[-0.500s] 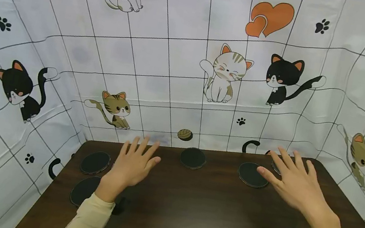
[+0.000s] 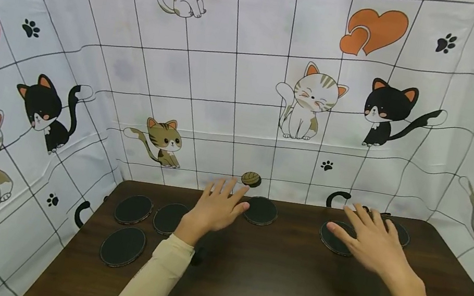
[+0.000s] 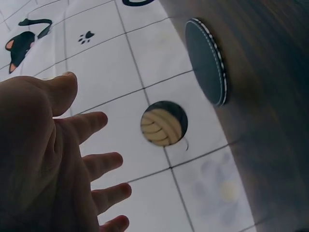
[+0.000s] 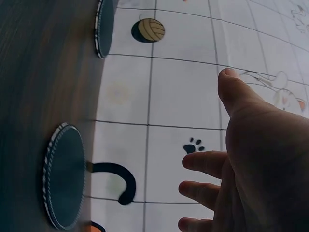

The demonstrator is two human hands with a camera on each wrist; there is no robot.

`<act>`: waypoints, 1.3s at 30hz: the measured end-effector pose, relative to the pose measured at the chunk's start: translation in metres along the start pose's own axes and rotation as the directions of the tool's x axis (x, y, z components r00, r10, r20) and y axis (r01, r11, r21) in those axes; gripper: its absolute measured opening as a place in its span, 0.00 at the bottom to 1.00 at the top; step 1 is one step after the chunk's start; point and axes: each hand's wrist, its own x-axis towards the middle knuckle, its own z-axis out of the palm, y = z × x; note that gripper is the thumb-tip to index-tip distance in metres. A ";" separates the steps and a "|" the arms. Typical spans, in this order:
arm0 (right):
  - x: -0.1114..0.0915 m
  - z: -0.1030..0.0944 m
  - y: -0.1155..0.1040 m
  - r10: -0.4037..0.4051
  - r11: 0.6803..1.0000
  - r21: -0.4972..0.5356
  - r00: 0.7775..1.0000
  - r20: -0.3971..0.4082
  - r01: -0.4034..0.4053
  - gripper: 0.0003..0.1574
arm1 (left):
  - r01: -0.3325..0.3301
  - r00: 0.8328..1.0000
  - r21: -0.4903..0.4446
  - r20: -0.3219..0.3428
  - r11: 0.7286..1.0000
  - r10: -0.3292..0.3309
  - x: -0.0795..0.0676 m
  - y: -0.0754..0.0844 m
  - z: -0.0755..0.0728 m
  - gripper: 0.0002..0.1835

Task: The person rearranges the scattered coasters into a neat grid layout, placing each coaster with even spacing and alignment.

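Observation:
Both hands hover over the dark brown table, fingers spread and straight, holding nothing. My left hand (image 2: 213, 211) is between two round dark coasters: one (image 2: 169, 218) partly behind its wrist side, the other (image 2: 261, 211) just off its thumb. In the left wrist view, the fingers (image 3: 104, 164) point toward the patterned sheet, and a coaster (image 3: 206, 63) with white edge stitching shows beyond. My right hand (image 2: 373, 249) overlaps a coaster (image 2: 335, 238) with its thumb and partly hides another (image 2: 400, 234) behind its fingers. The right wrist view shows a stitched coaster (image 4: 65, 176) to the left of the hand.
Two more coasters (image 2: 133, 209) (image 2: 122, 247) lie at the table's left side. A white sheet (image 2: 248, 81) printed with cats, hearts and grid lines rises behind and beside the table (image 2: 269, 286). Black straps or mounts sit at both wrists.
My left hand has moved right, away from the left coasters, uncovering one of them. The right hand has shifted slightly left over the table. The head view has turned a little left.

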 end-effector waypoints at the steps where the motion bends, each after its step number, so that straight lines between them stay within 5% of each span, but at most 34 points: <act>1: 0.003 0.004 -0.001 -0.001 1.000 0.007 1.000 0.006 0.001 0.56 | -0.001 1.000 -0.004 0.007 1.000 0.001 0.004 0.002 0.002 0.34; 9: 0.029 0.039 -0.013 -0.023 1.000 0.017 0.999 0.036 0.023 0.56 | -0.017 0.998 -0.038 0.060 0.999 0.019 0.030 0.012 0.015 0.35; 20: 0.071 0.085 -0.052 -0.115 0.990 0.085 0.993 0.033 0.111 0.59 | 0.022 0.994 -0.081 0.105 0.996 -0.014 0.041 0.000 0.033 0.37; 26: 0.084 0.097 -0.064 -0.142 0.982 0.129 0.990 0.007 0.140 0.60 | -0.001 0.992 -0.129 0.126 0.992 0.018 0.044 0.002 0.032 0.45; 39: 0.107 0.115 -0.078 -0.139 0.978 0.164 0.990 0.028 0.133 0.60 | 0.006 0.987 -0.077 0.161 0.997 0.006 0.050 -0.009 0.036 0.52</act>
